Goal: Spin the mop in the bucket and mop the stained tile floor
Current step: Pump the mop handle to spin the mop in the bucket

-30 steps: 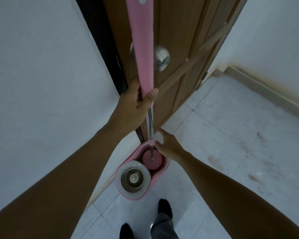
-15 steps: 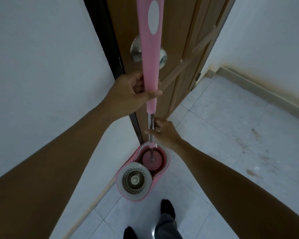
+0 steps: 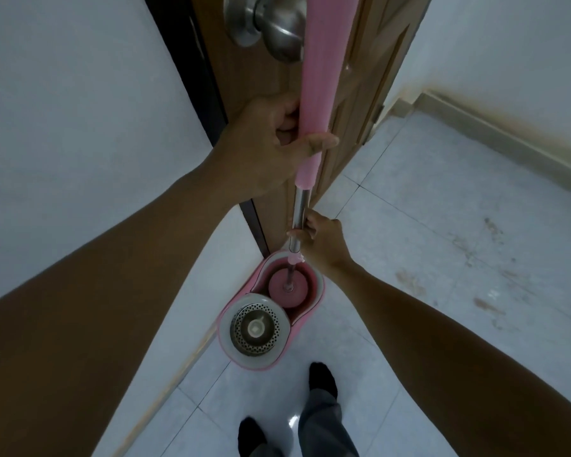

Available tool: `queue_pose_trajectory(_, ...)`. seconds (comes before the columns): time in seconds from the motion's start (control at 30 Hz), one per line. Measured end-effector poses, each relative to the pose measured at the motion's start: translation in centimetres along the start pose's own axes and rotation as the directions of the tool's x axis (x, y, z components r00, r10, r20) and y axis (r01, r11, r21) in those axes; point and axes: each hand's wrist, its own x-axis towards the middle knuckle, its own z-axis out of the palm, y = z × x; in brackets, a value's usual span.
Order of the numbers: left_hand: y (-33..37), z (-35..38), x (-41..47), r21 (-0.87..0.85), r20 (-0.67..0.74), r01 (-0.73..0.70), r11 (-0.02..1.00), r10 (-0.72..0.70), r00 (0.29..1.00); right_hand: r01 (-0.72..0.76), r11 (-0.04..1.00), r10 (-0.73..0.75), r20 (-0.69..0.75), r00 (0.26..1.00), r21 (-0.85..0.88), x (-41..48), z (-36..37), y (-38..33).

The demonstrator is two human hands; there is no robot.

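Right, I have the mop [image 3: 312,94] standing almost upright in front of me, its long axis running from the pink grip near the top of the view straight down into the pink spin bucket [image 3: 318,291] on the tile floor [image 3: 426,209]. My left hand [image 3: 271,143] is wrapped around the lower end of the pink grip, thumb across the front. My right hand [image 3: 322,240] sits further down, fingers closed on the bare steel shaft just above the small pink collar, so it is the hand nearer the bucket.

The mop head [image 3: 287,288] rests in the far compartment, the wash well, and not in the perforated steel spinner basket [image 3: 256,329], which lies on the near side, closest to my feet. That is the relation that matters: to spin, I judge the head has to come up out of the far well and across toward me into the basket, with the shaft kept close to vertical so it seats on the centre hub.

The brown stains [image 3: 485,305] lie well off to the right of the bucket, on open tile. The wooden door [image 3: 261,94] stands just behind the handle, and its metal knob [image 3: 271,28] sits near the grip, so I would watch for knocking it on the lift.
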Motion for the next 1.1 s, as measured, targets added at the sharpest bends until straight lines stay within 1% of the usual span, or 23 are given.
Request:
queue_pose_trajectory(0.23, -2.9, 0.5, -0.8, 0.088, -0.044, 0.012, 0.996, -0.008, 0.999, -0.004, 1.000, 0.004, -0.001, 1.000, 0.003, -0.2, 2.0, 1.5)
queue_pose_trajectory(0.33, -3.8, 1.0, -1.0, 0.088, -0.043, 0.010, 0.996, -0.007, 0.999, -0.025, 1.000, 0.025, 0.009, 1.000, 0.005, -0.1, 2.6, 2.6)
queue_pose_trajectory(0.5, -5.5, 2.4, -1.1, 0.071, -0.040, 0.017, 0.997, -0.014, 0.999, -0.033, 0.998, 0.034, 0.009, 0.999, -0.045, 0.0, 3.3, 4.7)
queue_pose_trajectory(0.73, -7.1, 4.2, -1.0, 0.045, -0.011, 0.025, 0.999, -0.025, 1.000, -0.133, 0.990, 0.134, 0.028, 0.991, -0.052, 0.2, 4.6, 7.1)
queue_pose_trajectory(0.87, -7.8, 4.9, -0.8, 0.033, 0.017, 0.070, 0.997, -0.070, 0.997, -0.226, 0.972, 0.228, 0.018, 0.974, -0.062, 0.1, 5.2, 7.0)
queue_pose_trajectory(0.97, -7.8, 4.8, -1.2, 0.031, 0.045, 0.091, 0.995, -0.093, 0.995, -0.296, 0.955, 0.297, 0.046, 0.954, -0.035, -0.3, 5.0, 6.3)
queue_pose_trajectory(1.03, -7.5, 4.5, -1.7, 0.018, 0.041, 0.095, 0.995, -0.096, 0.995, -0.307, 0.952, 0.307, 0.066, 0.949, -0.003, -0.8, 4.6, 5.5)
queue_pose_trajectory(1.1, -6.7, 4.1, -2.2, -0.022, 0.007, 0.088, 0.996, -0.088, 0.996, -0.279, 0.960, 0.278, 0.078, 0.957, 0.001, -1.3, 4.0, 4.5)
